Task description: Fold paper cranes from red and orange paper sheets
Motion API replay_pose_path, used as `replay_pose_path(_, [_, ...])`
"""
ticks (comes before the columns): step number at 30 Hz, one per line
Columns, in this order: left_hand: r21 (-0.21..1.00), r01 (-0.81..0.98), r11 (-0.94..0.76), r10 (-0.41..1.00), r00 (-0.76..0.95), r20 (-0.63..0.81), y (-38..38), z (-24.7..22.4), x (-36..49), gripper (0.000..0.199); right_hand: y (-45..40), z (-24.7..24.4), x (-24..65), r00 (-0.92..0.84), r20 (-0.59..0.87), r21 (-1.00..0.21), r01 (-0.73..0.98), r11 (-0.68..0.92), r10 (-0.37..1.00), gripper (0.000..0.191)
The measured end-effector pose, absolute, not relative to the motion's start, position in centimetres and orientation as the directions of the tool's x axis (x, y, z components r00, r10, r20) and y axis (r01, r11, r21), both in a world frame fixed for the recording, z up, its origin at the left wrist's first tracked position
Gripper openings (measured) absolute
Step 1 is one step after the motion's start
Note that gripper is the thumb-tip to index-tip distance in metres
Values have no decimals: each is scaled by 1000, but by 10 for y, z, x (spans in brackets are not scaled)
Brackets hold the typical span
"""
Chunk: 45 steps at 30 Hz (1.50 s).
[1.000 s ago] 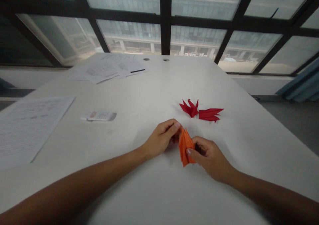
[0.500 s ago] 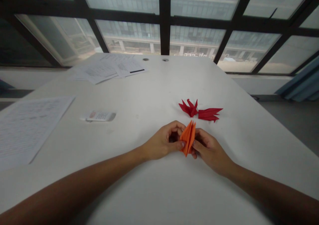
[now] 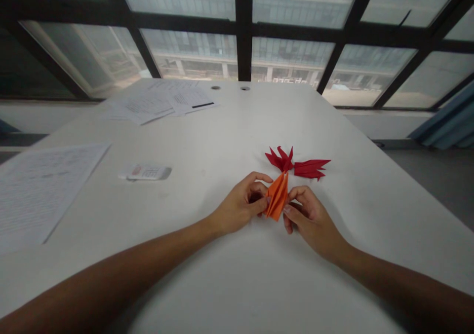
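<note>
A folded orange paper (image 3: 277, 197) is held upright above the white table, its pleats fanned and its tip pointing away from me. My left hand (image 3: 242, 203) pinches its left edge between thumb and fingers. At its right edge is my right hand (image 3: 309, 220), with thumb and fingertips closed on the paper's side. Just beyond the orange paper lie two red folded paper pieces: a spiky one (image 3: 281, 159) and, to its right, a longer pleated one (image 3: 311, 168).
On the white table (image 3: 229, 136), a small white packet (image 3: 148, 172) lies left of my hands. A printed sheet (image 3: 48, 186) is at the left edge, and more printed papers (image 3: 159, 101) are at the back left. Dark-framed windows stand behind.
The orange paper has turned and its pleats face me more broadly. My left hand has risen slightly; the fingers of my right hand have shifted at the paper's edge.
</note>
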<state>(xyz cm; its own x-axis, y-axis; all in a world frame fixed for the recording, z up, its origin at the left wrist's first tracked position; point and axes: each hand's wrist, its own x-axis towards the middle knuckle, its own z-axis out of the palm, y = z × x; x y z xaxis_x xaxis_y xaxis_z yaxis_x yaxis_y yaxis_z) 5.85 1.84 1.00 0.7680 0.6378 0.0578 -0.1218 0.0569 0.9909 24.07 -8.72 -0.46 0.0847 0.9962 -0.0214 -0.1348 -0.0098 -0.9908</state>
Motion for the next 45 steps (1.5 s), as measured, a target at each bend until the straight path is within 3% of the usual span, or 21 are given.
replay_pose_path(7, [993,-115,-17,600,794,102,18,12,56,27,-92,-1,241,28,-35,-999,-32,-34,999,23])
replay_pose_path(12, [994,-27,-108,552,829,82,18,13,53,34,-92,1,238,45,-33,-999,-24,-32,998,21])
replay_pose_path(29, [995,-92,-23,577,812,88,20,11,55,30,-92,-1,236,139,-11,-1000,-20,-8,990,16])
replay_pose_path(33, [991,-127,-48,523,842,133,19,7,53,55,-92,0,234,158,19,-998,-50,27,987,21])
replay_pose_path(38, [977,-81,-195,452,877,163,20,7,50,61,-91,0,233,156,17,-998,-64,27,988,27])
replay_pose_path(40, [962,-101,-255,436,876,207,21,10,50,56,-91,-1,233,171,10,-996,-81,25,985,31])
replay_pose_path(45, [891,-157,-426,305,902,305,21,26,49,21,-88,3,234,220,-9,-989,-149,25,976,34])
